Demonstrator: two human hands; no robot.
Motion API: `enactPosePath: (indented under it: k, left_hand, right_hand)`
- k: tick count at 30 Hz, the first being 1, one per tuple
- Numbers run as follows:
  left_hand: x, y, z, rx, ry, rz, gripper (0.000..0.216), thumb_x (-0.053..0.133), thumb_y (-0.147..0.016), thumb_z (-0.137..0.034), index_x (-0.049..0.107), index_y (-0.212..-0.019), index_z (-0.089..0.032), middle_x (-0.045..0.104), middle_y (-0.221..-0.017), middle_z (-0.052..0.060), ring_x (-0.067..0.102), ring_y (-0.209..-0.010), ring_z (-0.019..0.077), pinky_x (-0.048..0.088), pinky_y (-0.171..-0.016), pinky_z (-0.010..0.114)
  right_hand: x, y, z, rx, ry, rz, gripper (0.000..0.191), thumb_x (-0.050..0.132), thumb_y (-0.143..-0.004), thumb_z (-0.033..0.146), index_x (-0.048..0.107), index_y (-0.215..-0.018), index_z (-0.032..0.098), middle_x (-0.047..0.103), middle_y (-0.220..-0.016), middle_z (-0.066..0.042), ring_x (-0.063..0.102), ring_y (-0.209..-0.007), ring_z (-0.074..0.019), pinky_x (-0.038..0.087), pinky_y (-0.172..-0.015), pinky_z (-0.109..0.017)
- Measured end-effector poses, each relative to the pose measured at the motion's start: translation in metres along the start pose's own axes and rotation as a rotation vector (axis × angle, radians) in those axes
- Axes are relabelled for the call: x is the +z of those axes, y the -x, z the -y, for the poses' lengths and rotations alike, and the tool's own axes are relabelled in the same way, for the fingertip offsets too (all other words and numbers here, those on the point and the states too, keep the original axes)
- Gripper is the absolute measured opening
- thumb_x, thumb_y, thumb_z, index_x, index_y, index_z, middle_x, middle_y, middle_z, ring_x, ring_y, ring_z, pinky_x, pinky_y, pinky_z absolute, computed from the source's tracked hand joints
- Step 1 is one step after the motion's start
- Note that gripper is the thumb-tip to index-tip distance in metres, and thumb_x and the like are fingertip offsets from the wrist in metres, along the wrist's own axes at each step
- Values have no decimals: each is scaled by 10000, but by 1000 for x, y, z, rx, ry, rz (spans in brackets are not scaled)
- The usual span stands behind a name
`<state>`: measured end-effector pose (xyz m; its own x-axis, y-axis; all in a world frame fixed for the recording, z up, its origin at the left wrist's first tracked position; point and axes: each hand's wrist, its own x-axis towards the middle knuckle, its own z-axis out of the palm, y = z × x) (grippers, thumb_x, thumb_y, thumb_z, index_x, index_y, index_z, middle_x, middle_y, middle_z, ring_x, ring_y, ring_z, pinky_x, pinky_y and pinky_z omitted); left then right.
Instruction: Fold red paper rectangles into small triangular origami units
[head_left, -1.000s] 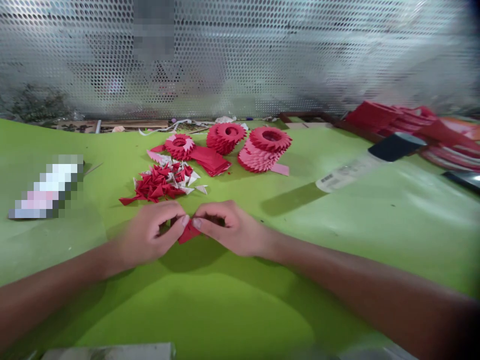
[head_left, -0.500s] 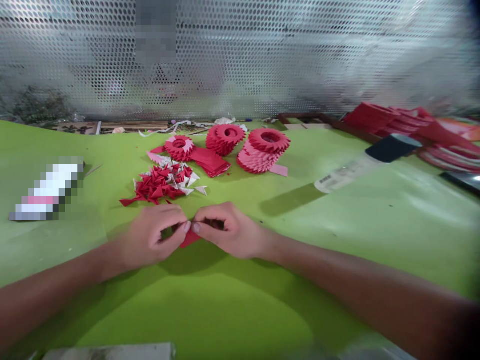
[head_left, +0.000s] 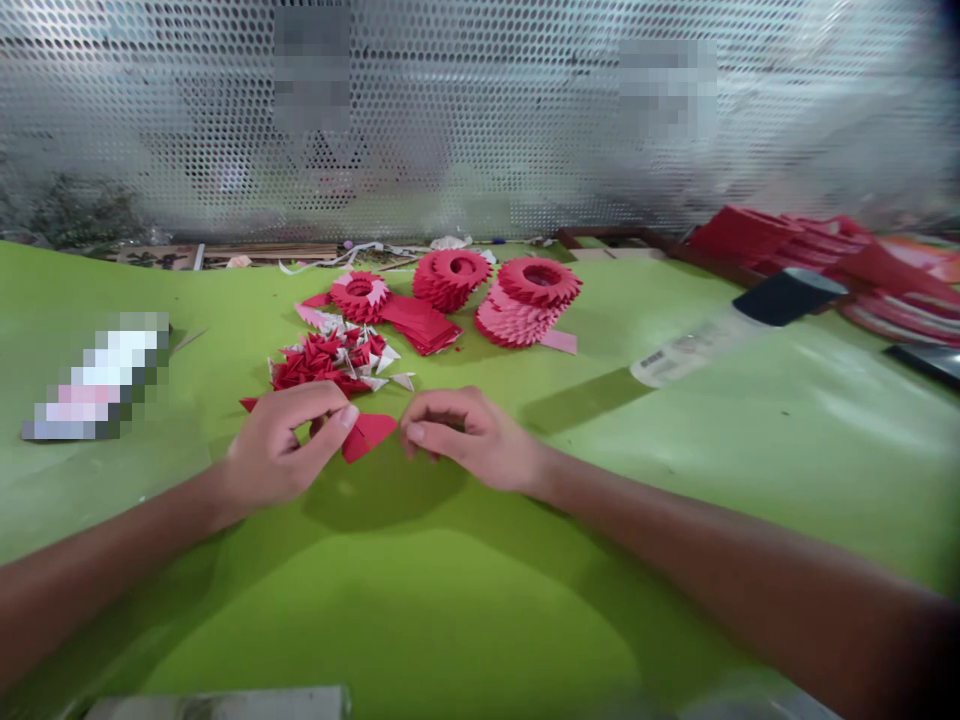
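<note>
My left hand (head_left: 289, 440) pinches a folded piece of red paper (head_left: 367, 432) between thumb and forefinger, above the green tabletop. The paper is roughly triangular, with a crease line visible, and its tip points right. Just beyond that tip is my right hand (head_left: 472, 438), its fingers loosely curled and a small gap between it and the paper. Behind my left hand lies a pile of small red and white folded paper triangles (head_left: 322, 362). A stack of red paper slips (head_left: 424, 325) lies beyond the pile.
Ring-shaped paper pieces stand at the back: a small red and pink one (head_left: 358, 297), a red one (head_left: 450, 280) and a taller red and pink one (head_left: 517, 315). A clear bottle with a black cap (head_left: 694, 345) lies to the right. Red folded material (head_left: 780, 240) is stacked farther right.
My hands have moved apart. The right hand has let go of the red paper, while the left has shifted slightly left and up with it, and more of the paper shows.
</note>
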<state>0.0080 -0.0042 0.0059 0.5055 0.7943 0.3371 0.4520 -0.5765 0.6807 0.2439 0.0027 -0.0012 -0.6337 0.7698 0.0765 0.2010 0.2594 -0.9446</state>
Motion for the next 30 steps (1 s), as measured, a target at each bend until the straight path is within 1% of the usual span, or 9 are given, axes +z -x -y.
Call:
enactPosePath:
  k: [3, 6, 9, 11, 15, 17, 23, 27, 30]
  left_hand:
    - [3, 2, -1, -21, -38, 58, 319, 434, -964, -296, 607, -712, -206, 629, -635, 41, 538, -535, 137, 386, -463, 241]
    - [4, 5, -3, -114, -77, 91, 375, 423, -996, -408, 655, -805, -183, 652, -702, 51, 549, -565, 149, 384, -472, 246]
    - [4, 9, -3, -256, -41, 80, 525, 332, -1026, -518, 633, -773, -170, 601, -642, 30, 500, -527, 146, 340, -458, 247]
    - [4, 10, -3, -308, 40, 108, 545, 338, -1023, -553, 633, -770, -170, 601, -650, 25, 513, -553, 149, 339, -463, 244]
    - [5, 10, -4, -326, 158, 157, 391, 513, -978, -511, 699, -913, -173, 660, -716, 15, 516, -561, 127, 339, -460, 222]
    - [4, 8, -4, -329, 214, 164, 361, 552, -963, -480, 725, -914, -168, 685, -715, 21, 545, -565, 122, 390, -480, 218]
    - [0, 3, 0, -349, 515, 198, 264, 644, -901, -375, 742, -1025, -164, 727, -756, 35, 616, -566, 117, 519, -507, 221]
    - [-2, 2, 0, -316, 603, 198, 102, 657, -863, -230, 730, -906, -174, 719, -790, 19, 603, -588, 93, 522, -532, 194]
    - [-3, 2, -1, -336, 612, 213, 89, 644, -864, -212, 722, -851, -170, 700, -746, 11, 600, -597, 93, 516, -545, 189]
  right_hand:
    - [7, 1, 0, -104, 24, -35, 243, 668, -924, 374, 682, -843, 145, 566, -585, 49, 442, -451, -63, 315, -396, -173]
    - [11, 2, 1, -278, 253, -217, 150, 673, -929, 269, 712, -855, 144, 683, -683, 0, 550, -530, -80, 405, -459, -184]
    - [9, 2, 1, -489, 516, -351, 94, 674, -929, 213, 730, -873, 160, 744, -742, -16, 620, -579, -95, 465, -522, -204]
    - [7, 2, 0, -619, 657, -367, 109, 670, -938, 219, 730, -859, 174, 753, -727, -9, 644, -583, -101, 487, -546, -215]
    - [7, 3, -1, -785, 800, -315, 100, 665, -946, 215, 718, -869, 178, 769, -753, 2, 673, -607, -105, 518, -577, -222]
    - [7, 3, -1, -812, 798, -289, 83, 662, -945, 204, 713, -885, 177, 772, -770, 6, 681, -621, -103, 525, -576, -216]
    - [3, 2, -4, -717, 696, -230, 87, 662, -954, 250, 727, -923, 200, 764, -746, 23, 674, -586, -83, 529, -557, -189]
    - [1, 1, -7, -654, 565, -118, 88, 687, -941, 269, 736, -959, 198, 769, -745, 34, 655, -539, -64, 512, -515, -165]
    - [1, 1, -8, -655, 548, -76, 104, 707, -919, 242, 729, -1003, 185, 778, -782, 21, 660, -554, -70, 515, -502, -166]
